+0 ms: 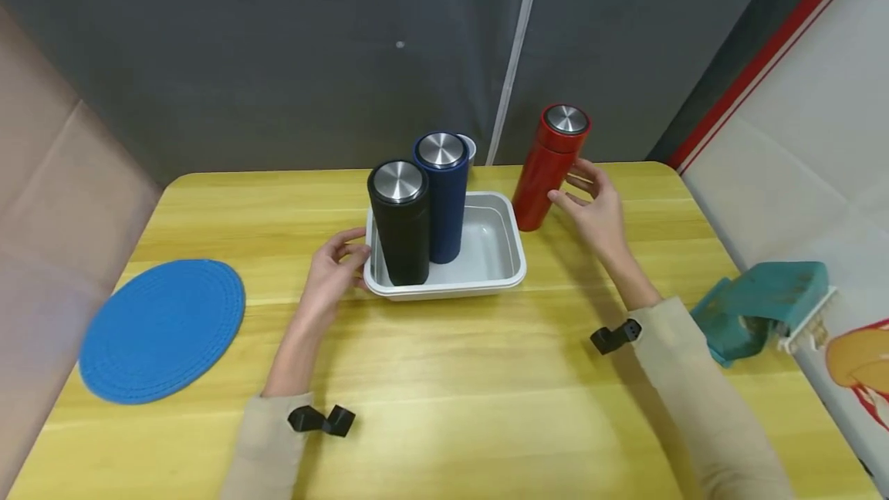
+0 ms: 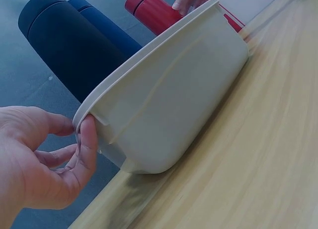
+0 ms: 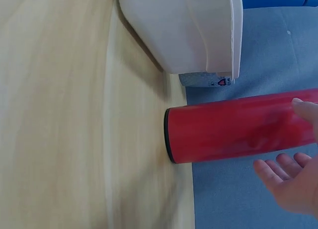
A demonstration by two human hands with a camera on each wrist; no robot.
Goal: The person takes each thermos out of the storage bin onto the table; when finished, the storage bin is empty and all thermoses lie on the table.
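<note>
Left hand (image 1: 333, 265) rests at the left rim of the white tub (image 1: 496, 253), thumb on the rim's edge, fingers loosely curled, not really clamped. Tub sits mid-table (image 1: 444, 376); the black flask (image 1: 401, 222) and blue flask (image 1: 443, 195) stand upright inside it on the left side, touching. Right hand (image 1: 593, 207) is relaxed, fingers spread, just beside the red flask (image 1: 552, 168); one fingertip touches it, no grip. Red flask stands upright on the table, just right of the tub's far corner. Blue round mat (image 1: 163, 328) near left, teal object (image 1: 760, 307) at right edge.

Two flasks (image 1: 420, 207) in tub (image 1: 496, 253), third (image 1: 552, 164) right.
</note>
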